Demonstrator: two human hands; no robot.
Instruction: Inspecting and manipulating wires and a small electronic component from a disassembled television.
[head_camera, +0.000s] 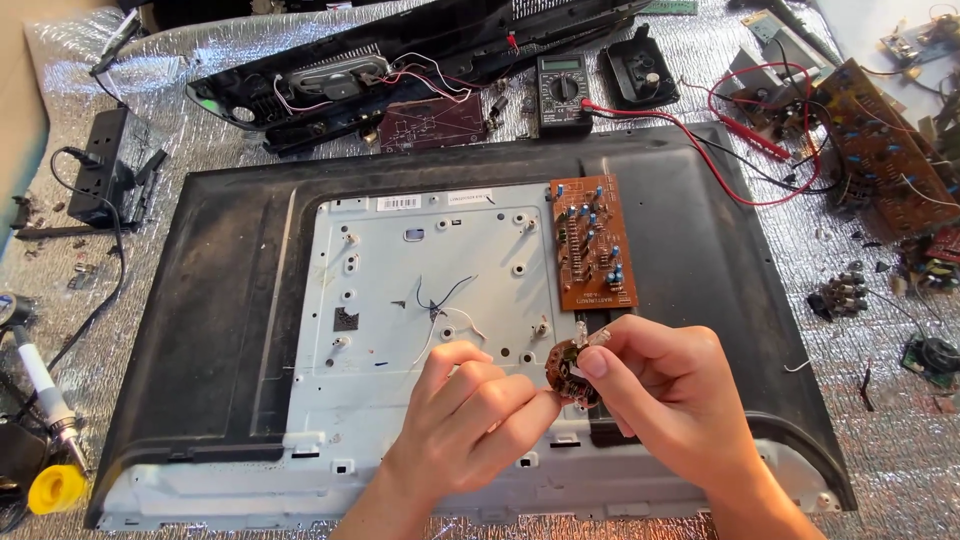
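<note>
Both my hands hold a small round brown electronic part with pale leads over the lower middle of an opened flat television back. My left hand pinches its lower left side with curled fingers. My right hand grips it from the right, thumb on its face. Under them lies the grey metal chassis plate with thin loose wires. A brown rectangular circuit board rests on the plate just above my right hand.
A black multimeter with red leads sits at the back. More circuit boards clutter the right. A black rear cover with speaker lies top left, a power strip left, a soldering iron and yellow roll lower left.
</note>
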